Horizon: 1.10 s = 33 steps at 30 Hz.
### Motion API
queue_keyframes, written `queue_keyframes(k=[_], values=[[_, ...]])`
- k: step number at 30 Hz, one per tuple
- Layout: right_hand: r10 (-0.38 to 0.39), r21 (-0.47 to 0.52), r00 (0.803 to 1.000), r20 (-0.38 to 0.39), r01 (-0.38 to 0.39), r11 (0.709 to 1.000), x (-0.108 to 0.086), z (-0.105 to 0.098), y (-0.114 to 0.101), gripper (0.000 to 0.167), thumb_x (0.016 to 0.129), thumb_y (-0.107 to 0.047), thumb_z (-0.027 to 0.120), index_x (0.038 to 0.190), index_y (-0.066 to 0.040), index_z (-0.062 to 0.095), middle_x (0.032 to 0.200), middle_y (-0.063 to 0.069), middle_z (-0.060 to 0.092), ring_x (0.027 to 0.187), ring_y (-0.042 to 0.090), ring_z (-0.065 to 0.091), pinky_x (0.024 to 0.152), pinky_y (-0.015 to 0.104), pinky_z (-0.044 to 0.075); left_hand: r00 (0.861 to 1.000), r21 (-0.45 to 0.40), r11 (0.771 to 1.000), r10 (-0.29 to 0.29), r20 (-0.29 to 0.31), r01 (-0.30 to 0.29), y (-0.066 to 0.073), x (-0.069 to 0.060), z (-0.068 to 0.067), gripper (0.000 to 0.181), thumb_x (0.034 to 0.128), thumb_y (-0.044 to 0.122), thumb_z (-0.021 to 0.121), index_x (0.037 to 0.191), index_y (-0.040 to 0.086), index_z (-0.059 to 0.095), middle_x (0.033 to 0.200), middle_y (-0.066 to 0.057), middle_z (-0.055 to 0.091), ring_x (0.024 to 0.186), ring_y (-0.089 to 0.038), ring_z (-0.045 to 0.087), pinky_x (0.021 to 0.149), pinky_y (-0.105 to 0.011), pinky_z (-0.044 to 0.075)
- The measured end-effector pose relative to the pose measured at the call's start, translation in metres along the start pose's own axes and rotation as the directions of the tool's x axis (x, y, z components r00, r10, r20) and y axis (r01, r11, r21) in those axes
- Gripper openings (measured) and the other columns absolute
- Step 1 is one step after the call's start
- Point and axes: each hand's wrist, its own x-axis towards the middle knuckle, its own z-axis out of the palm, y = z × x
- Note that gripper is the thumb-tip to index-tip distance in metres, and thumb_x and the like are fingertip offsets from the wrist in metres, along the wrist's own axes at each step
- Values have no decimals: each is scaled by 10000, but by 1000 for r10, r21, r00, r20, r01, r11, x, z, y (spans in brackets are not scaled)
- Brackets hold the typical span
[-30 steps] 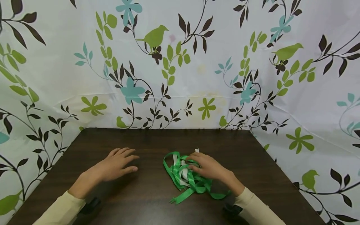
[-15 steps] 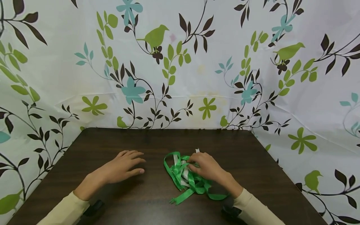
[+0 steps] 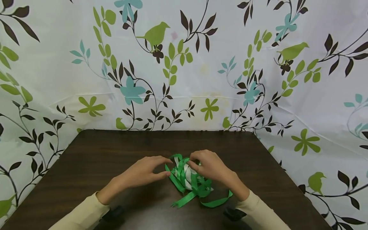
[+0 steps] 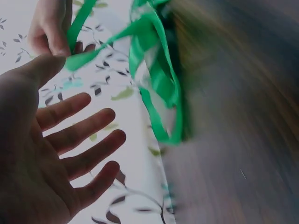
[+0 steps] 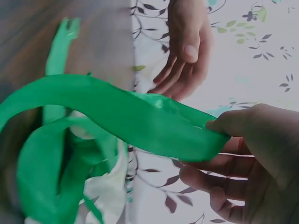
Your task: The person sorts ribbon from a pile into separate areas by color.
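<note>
A loose tangle of green ribbon [image 3: 198,188] and white ribbon [image 3: 188,175] lies on the dark table. My right hand [image 3: 211,164] pinches a strand of the green ribbon [image 5: 140,119] between thumb and fingers, lifting it above the pile. At the pile's left side my left hand [image 3: 146,171] reaches in, fingers spread and relaxed. In the left wrist view, the left hand [image 4: 60,140] shows a bare palm, its thumb tip close to the raised green strand [image 4: 107,44]; whether they touch I cannot tell.
The dark wood-grain table [image 3: 129,143] fills the lower view. A white cloth [image 3: 184,80] printed with birds, leaves and flowers hangs behind it. One frayed ribbon end [image 3: 178,203] points toward the table's near side.
My left hand has moved right, up to the tangle. The right hand has risen slightly with the green ribbon in its fingers, pulling at the pile.
</note>
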Motion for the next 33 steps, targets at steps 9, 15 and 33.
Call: queue_keyframes(k=[9,15,33], values=[[23,81,1000,4,-24,996,14,-11,-10,114,1021,-192,647,951,-195,737,815,-163,630,654,-4,551,587,268,480,999,-305,952,-8,44,21,11,25,20,415,992,441,671,1276,139,654,1162,14,691,955,-134,650,761,-358,546],[74,148,997,-14,-71,986,14,-18,-11,121,1026,-204,644,972,-208,752,806,-173,636,642,11,572,573,284,486,1000,-362,932,-8,20,14,15,22,27,238,1034,338,633,1133,132,700,964,48,693,709,-108,588,629,-288,488],[77,400,993,85,-105,911,7,-40,9,140,1052,-274,611,1008,-258,744,876,-114,686,735,153,621,682,369,531,995,-503,859,-103,9,94,6,13,-28,156,1054,316,596,1054,226,723,889,-11,698,826,-234,664,711,-405,522]])
